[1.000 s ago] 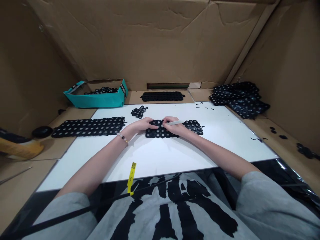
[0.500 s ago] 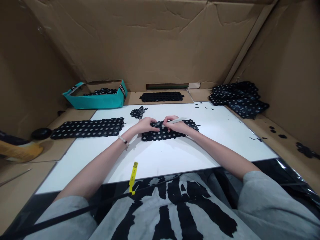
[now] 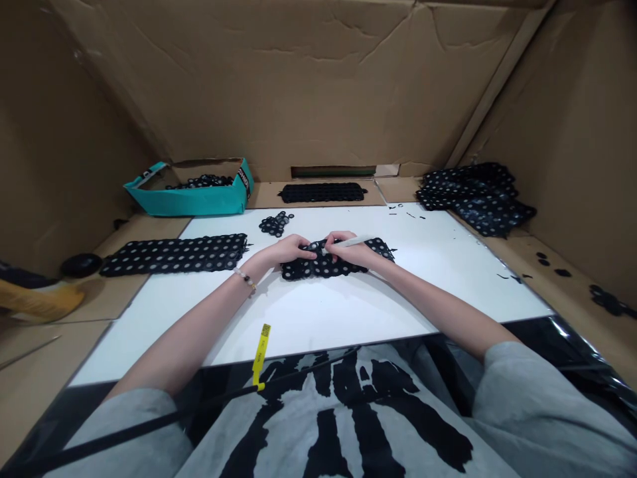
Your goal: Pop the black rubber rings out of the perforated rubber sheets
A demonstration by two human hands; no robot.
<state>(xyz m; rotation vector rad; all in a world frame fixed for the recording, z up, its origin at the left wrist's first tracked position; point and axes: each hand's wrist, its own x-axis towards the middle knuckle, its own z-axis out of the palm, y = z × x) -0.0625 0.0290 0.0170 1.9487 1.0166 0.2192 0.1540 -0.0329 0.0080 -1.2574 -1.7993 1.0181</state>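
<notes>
On the white board point(image 3: 318, 312) lies a black sheet with rows of pale round dots point(image 3: 328, 269), right in front of me. My left hand point(image 3: 292, 249) grips its left end, thumb and fingertips on the surface. A slim white pen-like tool point(image 3: 357, 240) is pinched in my right hand point(image 3: 351, 252), its tip pointing down-left onto the dots. What kind of tool it is, I cannot tell. Both hands partly cover the sheet. Just beyond my left hand rests a small pile of black ring-shaped pieces point(image 3: 275, 224).
Another dotted sheet point(image 3: 176, 255) lies at left, and a black strip point(image 3: 322, 192) at the back. A teal box point(image 3: 194, 202) holds more black pieces. Stacked dotted sheets point(image 3: 475, 196) sit back right. Black scraps point(image 3: 562, 271) lie at right. Cardboard walls point(image 3: 318, 86) enclose the area.
My left hand has shifted slightly, its thumb and forefinger closer together on the sheet, and its wrist has turned a little. The tool tip stays over nearly the same spot.
</notes>
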